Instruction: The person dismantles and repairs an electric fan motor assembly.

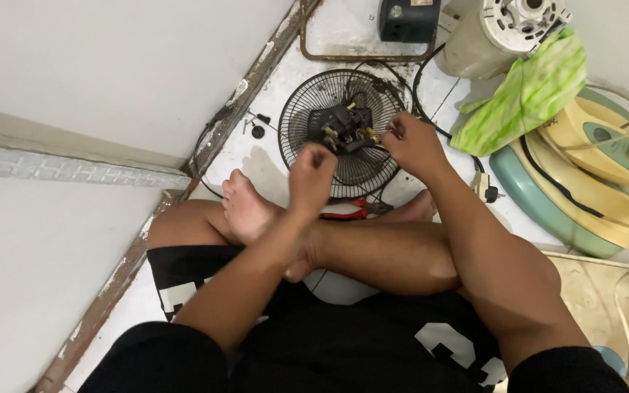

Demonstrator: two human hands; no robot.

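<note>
A black wire fan guard (314, 109) lies flat on the white floor in front of my crossed legs. A small black switch block (349, 125) with brass terminals and wires is held above its middle. My left hand (311, 178) grips the block's near left side with curled fingers. My right hand (409, 142) pinches a thin wire or terminal at the block's right side. Red-handled pliers (343, 211) lie on the floor just behind my left wrist, near my foot.
A cream and teal fan base (584, 189) with buttons sits at right, a green cloth (529, 94) over it. A cream motor housing (500, 33) and a dark box (408, 18) stand at the back. Small screws (255, 125) lie left of the guard. A plug (485, 191) lies nearby.
</note>
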